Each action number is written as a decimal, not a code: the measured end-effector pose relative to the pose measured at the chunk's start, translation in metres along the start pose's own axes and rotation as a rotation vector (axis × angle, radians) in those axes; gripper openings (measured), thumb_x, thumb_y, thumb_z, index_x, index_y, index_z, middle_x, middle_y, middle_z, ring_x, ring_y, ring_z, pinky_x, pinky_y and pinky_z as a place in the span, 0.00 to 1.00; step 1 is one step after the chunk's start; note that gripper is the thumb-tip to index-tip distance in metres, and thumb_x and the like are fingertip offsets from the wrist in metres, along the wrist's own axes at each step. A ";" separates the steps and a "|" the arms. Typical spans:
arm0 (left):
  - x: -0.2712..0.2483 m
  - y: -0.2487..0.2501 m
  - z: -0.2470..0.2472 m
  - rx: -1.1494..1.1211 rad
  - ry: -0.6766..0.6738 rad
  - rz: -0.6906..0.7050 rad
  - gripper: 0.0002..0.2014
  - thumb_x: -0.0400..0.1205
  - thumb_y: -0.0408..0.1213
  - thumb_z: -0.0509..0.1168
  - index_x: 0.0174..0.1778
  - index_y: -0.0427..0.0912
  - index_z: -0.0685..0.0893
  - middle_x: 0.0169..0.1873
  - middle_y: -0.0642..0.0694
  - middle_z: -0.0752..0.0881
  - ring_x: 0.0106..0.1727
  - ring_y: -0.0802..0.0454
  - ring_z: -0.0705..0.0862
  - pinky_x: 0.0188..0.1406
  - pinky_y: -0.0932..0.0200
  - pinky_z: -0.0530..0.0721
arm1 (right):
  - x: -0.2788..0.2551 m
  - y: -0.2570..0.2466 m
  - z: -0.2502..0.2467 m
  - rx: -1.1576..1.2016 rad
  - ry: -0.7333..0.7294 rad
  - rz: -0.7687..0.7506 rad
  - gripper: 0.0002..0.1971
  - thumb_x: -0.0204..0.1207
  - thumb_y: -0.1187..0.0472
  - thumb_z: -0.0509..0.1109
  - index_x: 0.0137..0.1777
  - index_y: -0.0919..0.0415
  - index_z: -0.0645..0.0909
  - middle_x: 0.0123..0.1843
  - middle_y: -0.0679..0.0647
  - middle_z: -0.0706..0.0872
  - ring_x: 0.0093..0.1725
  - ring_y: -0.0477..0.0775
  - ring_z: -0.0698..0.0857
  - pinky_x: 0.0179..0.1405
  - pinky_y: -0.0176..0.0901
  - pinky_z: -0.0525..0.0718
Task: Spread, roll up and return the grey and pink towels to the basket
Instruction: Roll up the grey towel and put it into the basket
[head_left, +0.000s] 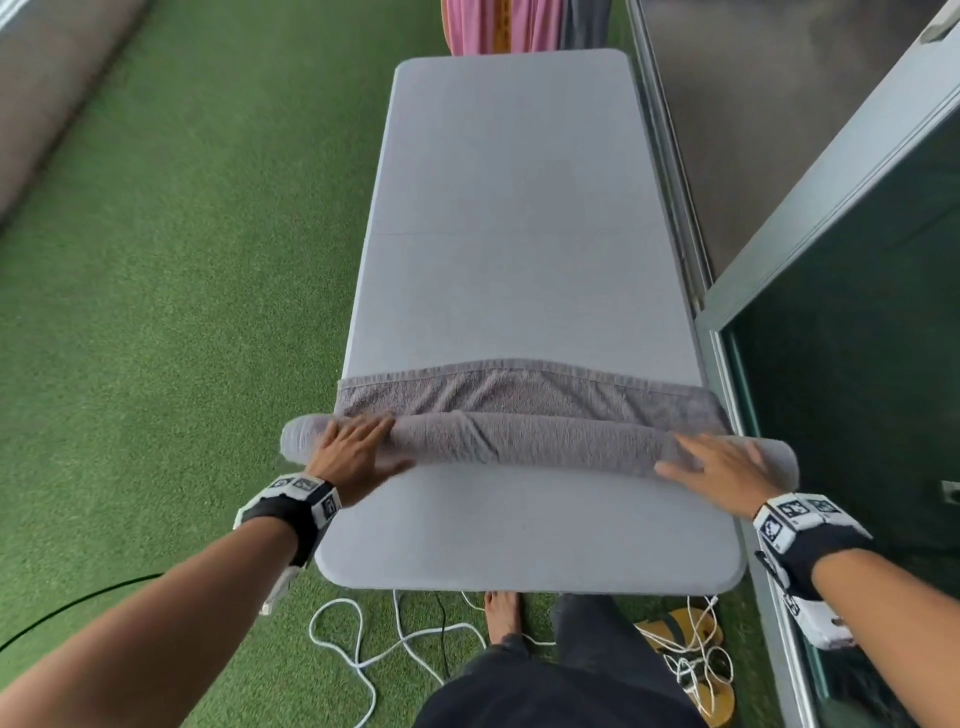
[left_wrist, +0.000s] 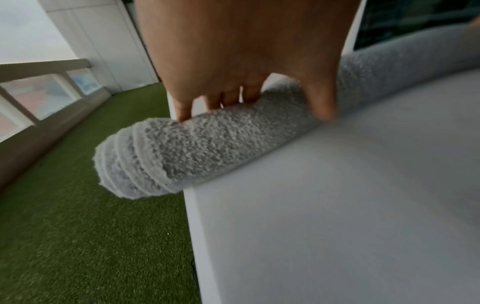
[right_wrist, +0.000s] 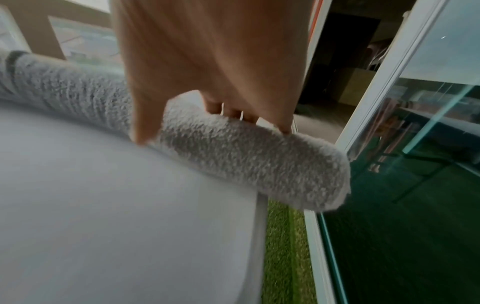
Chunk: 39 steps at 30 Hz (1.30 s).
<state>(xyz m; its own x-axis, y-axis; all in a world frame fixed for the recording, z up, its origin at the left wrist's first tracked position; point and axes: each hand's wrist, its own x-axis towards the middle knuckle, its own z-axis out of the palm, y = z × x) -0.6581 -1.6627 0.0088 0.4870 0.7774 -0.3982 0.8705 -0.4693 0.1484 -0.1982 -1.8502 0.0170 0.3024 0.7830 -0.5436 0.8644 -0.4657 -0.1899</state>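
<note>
The grey towel (head_left: 524, 441) lay mostly rolled across the near part of the table (head_left: 509, 208), both ends overhanging. The left hand (head_left: 353, 447) and right hand (head_left: 722, 465) pressed on the roll with nearly straight fingers, gripping nothing.

You're standing over a long grey table (head_left: 498, 208) on green turf (head_left: 182, 260). On your right runs a glass door (head_left: 857, 338) in a pale frame, reflecting the turf. Far left, a low wall (left_wrist: 46, 86) with glass panels lets in soft daylight. White cables (head_left: 363, 649) loop at your feet beside yellow sandals (head_left: 691, 629).
</note>
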 end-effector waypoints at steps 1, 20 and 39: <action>-0.006 0.003 0.005 0.050 -0.009 0.011 0.42 0.76 0.67 0.63 0.82 0.49 0.63 0.79 0.51 0.68 0.79 0.45 0.67 0.80 0.39 0.57 | -0.008 -0.002 0.006 -0.052 -0.014 -0.005 0.36 0.76 0.36 0.67 0.82 0.45 0.62 0.83 0.47 0.67 0.83 0.53 0.64 0.82 0.63 0.43; -0.011 0.015 0.015 0.114 0.074 0.060 0.24 0.63 0.53 0.71 0.55 0.50 0.87 0.53 0.50 0.88 0.56 0.43 0.83 0.63 0.43 0.74 | -0.009 -0.018 0.019 -0.211 0.141 -0.049 0.30 0.69 0.51 0.75 0.73 0.43 0.74 0.70 0.45 0.83 0.72 0.50 0.77 0.81 0.61 0.55; 0.057 0.004 -0.013 0.259 -0.005 -0.083 0.38 0.75 0.52 0.70 0.80 0.52 0.61 0.69 0.46 0.77 0.71 0.42 0.74 0.72 0.40 0.67 | 0.063 -0.016 -0.029 -0.259 0.126 -0.022 0.35 0.72 0.46 0.75 0.78 0.48 0.66 0.76 0.49 0.75 0.74 0.56 0.74 0.75 0.61 0.66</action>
<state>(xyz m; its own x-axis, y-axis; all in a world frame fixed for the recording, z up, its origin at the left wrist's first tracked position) -0.6262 -1.6147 -0.0012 0.4138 0.8159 -0.4039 0.8597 -0.4961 -0.1213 -0.1815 -1.7821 0.0094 0.3158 0.8443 -0.4330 0.9402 -0.3399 0.0232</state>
